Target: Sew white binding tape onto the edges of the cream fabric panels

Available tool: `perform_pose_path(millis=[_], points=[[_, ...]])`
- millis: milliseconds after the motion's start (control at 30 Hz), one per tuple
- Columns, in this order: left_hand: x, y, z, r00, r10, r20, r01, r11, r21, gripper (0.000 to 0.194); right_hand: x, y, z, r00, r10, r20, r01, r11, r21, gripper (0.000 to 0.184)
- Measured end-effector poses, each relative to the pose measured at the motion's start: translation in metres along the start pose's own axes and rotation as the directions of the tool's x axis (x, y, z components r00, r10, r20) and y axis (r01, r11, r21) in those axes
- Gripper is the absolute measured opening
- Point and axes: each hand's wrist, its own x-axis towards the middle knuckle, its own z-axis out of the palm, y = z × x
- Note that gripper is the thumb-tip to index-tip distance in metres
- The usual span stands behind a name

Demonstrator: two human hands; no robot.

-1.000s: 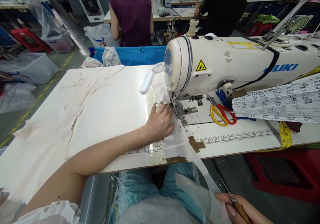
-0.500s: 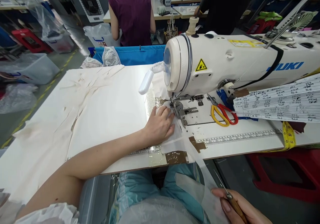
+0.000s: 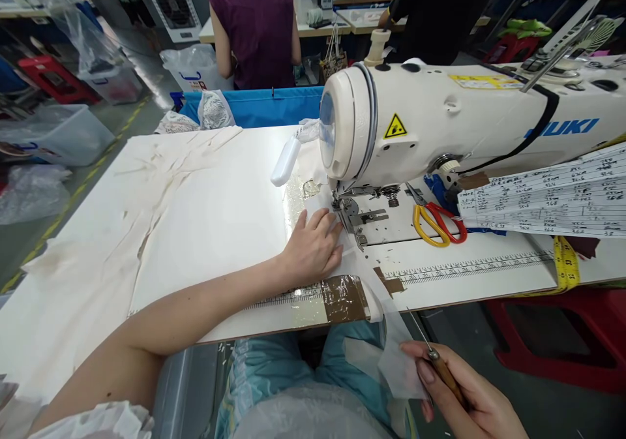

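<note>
My left hand (image 3: 313,246) lies with its fingers spread flat on a sheer white fabric strip (image 3: 364,276), just in front of the needle and presser foot (image 3: 337,201) of a sewing machine (image 3: 415,122). From there the strip hangs over the table's front edge towards my lap. Low on the right, my right hand (image 3: 464,387) is closed around the wooden handle of an awl (image 3: 445,374), its thin metal point aimed up and left. The strip's lower part (image 3: 401,367) is held at the thumb and fingertips of that same hand.
Scissors (image 3: 433,224) with red and yellow handles lie right of the needle. A yellow measuring tape (image 3: 566,263) hangs over the front edge, and handwritten paper sheets (image 3: 542,197) lean at the right. Pale fabric (image 3: 161,184) covers the table's left side. Two people sit beyond the machine.
My right hand has risen slightly and shifted left with the awl and strip. The fabric has advanced under my left hand towards the needle, uncovering more brown tape at the edge.
</note>
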Motion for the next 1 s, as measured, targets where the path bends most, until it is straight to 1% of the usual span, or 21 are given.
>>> perform_pose_path(millis=[133, 200, 367, 533, 733, 800, 833, 933, 1000], points=[[-0.001, 0.001, -0.001, 1.0, 0.002, 0.003, -0.002, 1.0, -0.001, 0.045, 0.005, -0.012, 0.012, 0.992, -0.029, -0.124, 0.034, 0.999, 0.036, 0.029], [-0.001, 0.001, 0.0, 1.0, 0.002, 0.0, -0.002, 1.0, 0.006, 0.045, 0.009, -0.015, 0.015, 0.986, -0.043, -0.159, 0.05, 0.998, 0.041, 0.03], [0.0, 0.001, 0.001, 1.0, 0.0, -0.015, 0.0, 1.0, 0.018, 0.043, 0.023, -0.011, 0.014, 0.995, -0.097, -0.039, 0.097, 0.995, -0.001, 0.032], [0.001, 0.002, 0.0, 1.0, -0.004, 0.002, 0.004, 1.0, 0.007, 0.044, 0.032, -0.012, 0.02, 0.989, -0.102, -0.104, 0.104, 0.995, 0.008, 0.036], [0.003, 0.002, 0.0, 1.0, -0.002, -0.023, 0.003, 0.999, 0.038, 0.044, 0.045, -0.014, 0.02, 0.99, -0.14, -0.01, 0.14, 0.989, -0.047, 0.04], [0.005, 0.001, -0.001, 0.999, 0.011, -0.033, -0.009, 0.997, 0.077, 0.042, 0.045, -0.017, 0.025, 0.993, -0.117, 0.003, 0.117, 0.992, -0.04, 0.042], [0.006, 0.0, -0.002, 0.999, 0.019, -0.035, -0.015, 0.995, 0.097, 0.04, 0.045, -0.018, 0.029, 0.996, -0.086, 0.013, 0.086, 0.996, -0.004, 0.045], [0.01, -0.004, -0.004, 0.998, 0.034, -0.047, -0.028, 0.991, 0.134, 0.036, 0.04, -0.023, 0.048, 0.995, 0.036, 0.091, -0.054, 0.978, 0.202, 0.053], [0.012, -0.006, -0.004, 0.998, 0.038, -0.055, -0.03, 0.989, 0.142, 0.037, 0.038, -0.025, 0.06, 0.99, 0.079, 0.12, -0.113, 0.945, 0.307, 0.057]])
